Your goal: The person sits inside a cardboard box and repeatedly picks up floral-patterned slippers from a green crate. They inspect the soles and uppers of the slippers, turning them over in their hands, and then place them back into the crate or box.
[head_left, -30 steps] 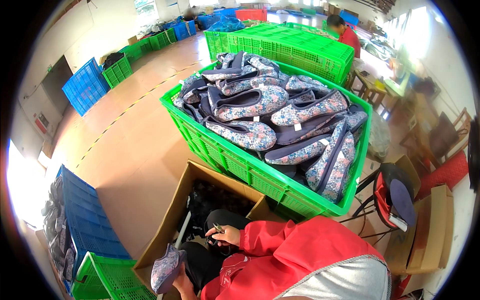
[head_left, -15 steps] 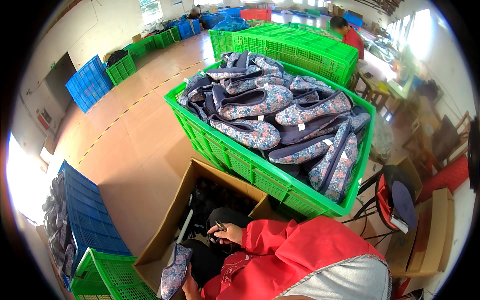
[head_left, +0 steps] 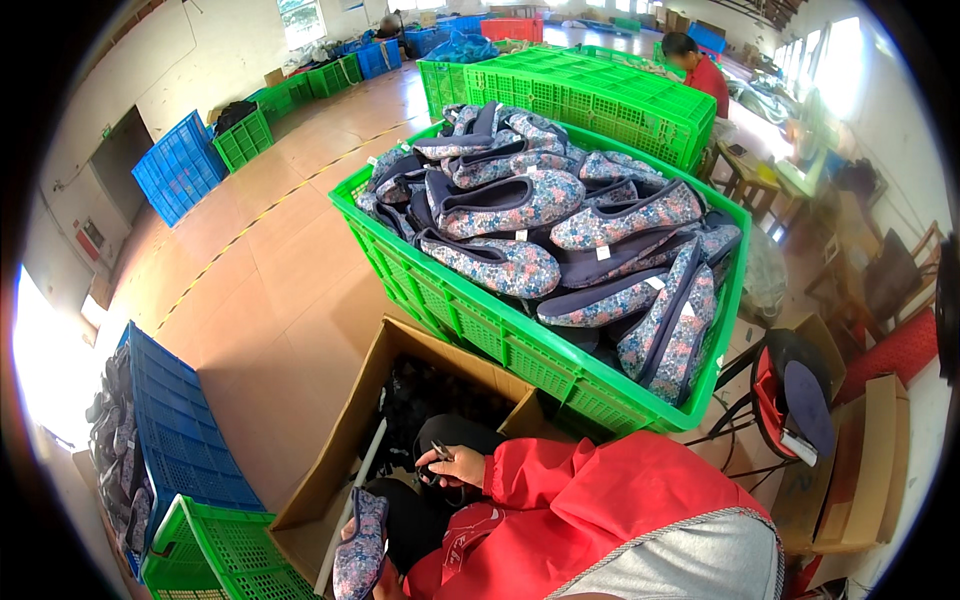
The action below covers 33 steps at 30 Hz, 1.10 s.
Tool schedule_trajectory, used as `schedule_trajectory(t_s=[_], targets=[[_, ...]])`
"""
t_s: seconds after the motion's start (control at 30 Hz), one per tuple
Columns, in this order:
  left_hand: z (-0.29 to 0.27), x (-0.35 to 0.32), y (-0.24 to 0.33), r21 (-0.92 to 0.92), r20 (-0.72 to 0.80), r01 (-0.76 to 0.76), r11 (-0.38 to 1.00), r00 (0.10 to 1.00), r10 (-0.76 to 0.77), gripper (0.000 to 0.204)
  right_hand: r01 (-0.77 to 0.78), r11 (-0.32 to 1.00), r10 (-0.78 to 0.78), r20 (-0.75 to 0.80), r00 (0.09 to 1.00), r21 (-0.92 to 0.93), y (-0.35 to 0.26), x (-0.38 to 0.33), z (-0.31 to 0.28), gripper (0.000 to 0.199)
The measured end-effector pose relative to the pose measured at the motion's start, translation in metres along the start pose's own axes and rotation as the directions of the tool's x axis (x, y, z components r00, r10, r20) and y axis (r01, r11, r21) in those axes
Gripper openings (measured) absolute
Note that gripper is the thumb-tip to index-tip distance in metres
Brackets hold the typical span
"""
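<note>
My left hand (head_left: pixel 388 583) grips a floral slipper (head_left: pixel 362 545) with a dark opening, held upright near the lower edge beside my dark trouser leg. Fingers show at the slipper's far side too. In my right hand (head_left: pixel 462 467), closed above my knee, is a pair of small metal snips (head_left: pixel 440 452); their points stick out past the fingers. A thin white rod (head_left: pixel 372 450) slants past the slipper. Below my hands stands an open cardboard box (head_left: pixel 345 420) with dark scraps in it.
A green crate (head_left: pixel 500 345) heaped with floral slippers (head_left: pixel 510 205) stands in front of me. A blue crate (head_left: pixel 190 430) and another green crate (head_left: pixel 225 560) are at the left. Stacked green crates (head_left: pixel 590 95) and a co-worker in red (head_left: pixel 706 82) are beyond; a stool (head_left: pixel 770 400) is at right.
The slipper in my left hand has shifted slightly right and turned, so its dark opening now shows differently. My right hand with the snips has hardly moved.
</note>
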State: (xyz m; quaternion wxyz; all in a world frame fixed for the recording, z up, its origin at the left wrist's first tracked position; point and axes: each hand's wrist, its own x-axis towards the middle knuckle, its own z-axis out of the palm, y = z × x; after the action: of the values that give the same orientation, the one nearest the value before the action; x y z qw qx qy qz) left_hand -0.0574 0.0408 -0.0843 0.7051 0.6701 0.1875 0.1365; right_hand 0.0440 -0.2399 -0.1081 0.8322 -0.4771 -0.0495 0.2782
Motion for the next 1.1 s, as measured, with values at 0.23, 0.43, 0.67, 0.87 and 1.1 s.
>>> schedule_trajectory(t_s=[0.23, 0.43, 0.67, 0.87, 1.1], targets=[[-0.005, -0.002, -0.001, 0.0, 0.041, -0.012, 1.0, 0.999, 0.012, 0.039, -0.001, 1.0, 0.001, 0.002, 1.0, 0.009, 0.0, 0.001, -0.001, 0.028], [-0.011, -0.003, -0.002, 0.028, 0.084, -0.024, 0.999, 0.996, 0.022, 0.037, -0.001, 1.0, 0.001, 0.003, 1.0, 0.001, 0.0, 0.0, -0.001, 0.028], [-0.016, 0.001, 0.006, 0.085, 0.158, -0.06, 0.995, 0.986, 0.046, 0.036, 0.013, 1.0, -0.013, -0.001, 1.0, 0.003, -0.002, -0.001, 0.001, 0.027], [-0.026, 0.006, 0.009, 0.169, 0.282, -0.146, 0.975, 0.955, 0.094, 0.034, 0.001, 1.0, -0.001, -0.004, 1.0, 0.011, 0.0, 0.0, 0.001, 0.027], [-0.03, 0.012, 0.018, 0.263, 0.471, -0.296, 0.918, 0.87, 0.146, 0.032, -0.001, 1.0, 0.001, -0.006, 1.0, 0.005, 0.002, 0.001, -0.001, 0.027]])
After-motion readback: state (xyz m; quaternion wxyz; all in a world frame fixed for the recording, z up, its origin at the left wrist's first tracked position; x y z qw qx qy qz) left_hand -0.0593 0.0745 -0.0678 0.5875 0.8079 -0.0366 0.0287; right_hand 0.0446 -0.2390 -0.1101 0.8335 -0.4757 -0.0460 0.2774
